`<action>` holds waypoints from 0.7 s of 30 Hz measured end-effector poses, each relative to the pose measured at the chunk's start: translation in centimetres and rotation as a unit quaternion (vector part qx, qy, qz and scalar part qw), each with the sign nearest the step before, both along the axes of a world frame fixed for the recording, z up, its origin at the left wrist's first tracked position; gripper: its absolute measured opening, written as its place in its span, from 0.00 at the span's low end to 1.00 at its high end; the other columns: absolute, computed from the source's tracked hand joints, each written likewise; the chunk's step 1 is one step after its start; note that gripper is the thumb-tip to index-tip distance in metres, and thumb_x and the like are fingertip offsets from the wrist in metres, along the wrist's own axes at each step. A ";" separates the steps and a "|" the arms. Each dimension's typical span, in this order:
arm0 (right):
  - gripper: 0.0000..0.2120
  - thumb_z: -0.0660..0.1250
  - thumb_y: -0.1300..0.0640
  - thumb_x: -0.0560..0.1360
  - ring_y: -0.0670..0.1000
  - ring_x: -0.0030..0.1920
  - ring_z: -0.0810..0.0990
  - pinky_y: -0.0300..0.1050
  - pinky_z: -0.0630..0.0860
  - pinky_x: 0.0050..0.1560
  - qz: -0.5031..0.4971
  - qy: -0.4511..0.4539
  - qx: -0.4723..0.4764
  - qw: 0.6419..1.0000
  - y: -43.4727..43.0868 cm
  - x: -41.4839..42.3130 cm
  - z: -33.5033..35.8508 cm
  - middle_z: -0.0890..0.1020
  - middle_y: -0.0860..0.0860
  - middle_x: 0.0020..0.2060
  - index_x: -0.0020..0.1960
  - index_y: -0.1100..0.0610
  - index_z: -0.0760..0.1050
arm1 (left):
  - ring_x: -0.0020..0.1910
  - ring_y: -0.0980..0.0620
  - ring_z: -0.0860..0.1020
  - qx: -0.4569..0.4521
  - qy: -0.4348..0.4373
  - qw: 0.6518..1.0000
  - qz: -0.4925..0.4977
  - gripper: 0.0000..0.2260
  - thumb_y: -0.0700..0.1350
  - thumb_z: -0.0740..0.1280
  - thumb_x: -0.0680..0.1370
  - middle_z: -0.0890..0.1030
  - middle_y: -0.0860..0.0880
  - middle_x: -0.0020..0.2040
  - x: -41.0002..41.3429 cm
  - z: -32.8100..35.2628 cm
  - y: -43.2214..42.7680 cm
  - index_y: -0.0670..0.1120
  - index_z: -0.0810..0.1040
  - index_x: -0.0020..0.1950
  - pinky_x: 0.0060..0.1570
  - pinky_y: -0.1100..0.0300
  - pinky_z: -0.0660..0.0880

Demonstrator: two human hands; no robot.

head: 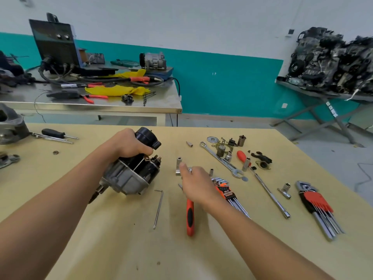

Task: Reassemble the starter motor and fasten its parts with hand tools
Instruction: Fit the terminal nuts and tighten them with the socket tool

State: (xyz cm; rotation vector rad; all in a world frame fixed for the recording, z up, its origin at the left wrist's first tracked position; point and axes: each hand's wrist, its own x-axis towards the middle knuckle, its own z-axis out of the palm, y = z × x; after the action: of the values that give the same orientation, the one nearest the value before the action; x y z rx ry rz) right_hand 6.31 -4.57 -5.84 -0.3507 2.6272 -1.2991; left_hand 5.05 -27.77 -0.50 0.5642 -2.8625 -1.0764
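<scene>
The starter motor (131, 174), with a black body and a grey cast nose, lies tilted on the yellow table (121, 249). My left hand (127, 146) grips its black cylinder from above. My right hand (193, 182) hovers, slightly blurred, over the head of a ratchet whose orange handle (190, 215) lies on the table. Its thumb tip is at a small silver socket piece (178, 165), and its fingers look relaxed. The ratchet head is hidden under the hand. A loose hex key (159, 207) lies between the motor and the ratchet.
To the right lie an orange hex key set (228, 193), a red hex key set (316, 205), a combination wrench (220, 158), an extension bar (268, 190), a red-handled screwdriver (242, 156) and small motor parts (222, 146). A black screwdriver (54, 133) and a grey housing (10, 126) lie at the far left.
</scene>
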 end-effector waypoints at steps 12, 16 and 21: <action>0.25 0.50 0.40 0.83 0.58 0.48 0.76 0.49 0.70 0.44 -0.017 0.123 0.146 0.981 -2.9 -1.3 -2.3 0.78 0.57 0.51 0.57 0.60 0.74 | 0.37 0.47 0.83 -0.007 -0.174 0.985 -0.015 0.30 0.58 0.76 0.49 0.84 0.45 0.41 -1.6 -1.0 1.1 0.42 0.81 0.44 0.31 0.60 0.75; 0.23 0.54 0.42 0.83 0.59 0.50 0.78 0.49 0.70 0.43 -0.028 0.120 0.163 0.979 -2.6 -1.4 -3.1 0.77 0.57 0.51 0.55 0.60 0.75 | 0.39 0.49 0.81 -0.055 -0.197 0.977 -0.061 0.23 0.58 0.77 0.58 0.82 0.46 0.40 -2.2 -1.5 1.8 0.43 0.80 0.42 0.33 0.60 0.73; 0.17 0.59 0.45 0.82 0.57 0.48 0.76 0.48 0.68 0.42 -0.024 0.150 0.195 0.969 -2.5 -1.3 -2.8 0.76 0.56 0.51 0.54 0.58 0.74 | 0.39 0.49 0.79 -0.147 -0.158 0.967 -0.133 0.27 0.67 0.74 0.66 0.83 0.47 0.41 -1.5 -1.4 1.5 0.43 0.80 0.44 0.39 0.57 0.73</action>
State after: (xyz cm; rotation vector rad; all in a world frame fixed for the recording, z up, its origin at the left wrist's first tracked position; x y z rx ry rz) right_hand 5.03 -7.10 -8.61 -0.4494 3.0751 -0.7549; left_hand 3.56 -26.30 -1.94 0.3670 -3.3687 -0.6011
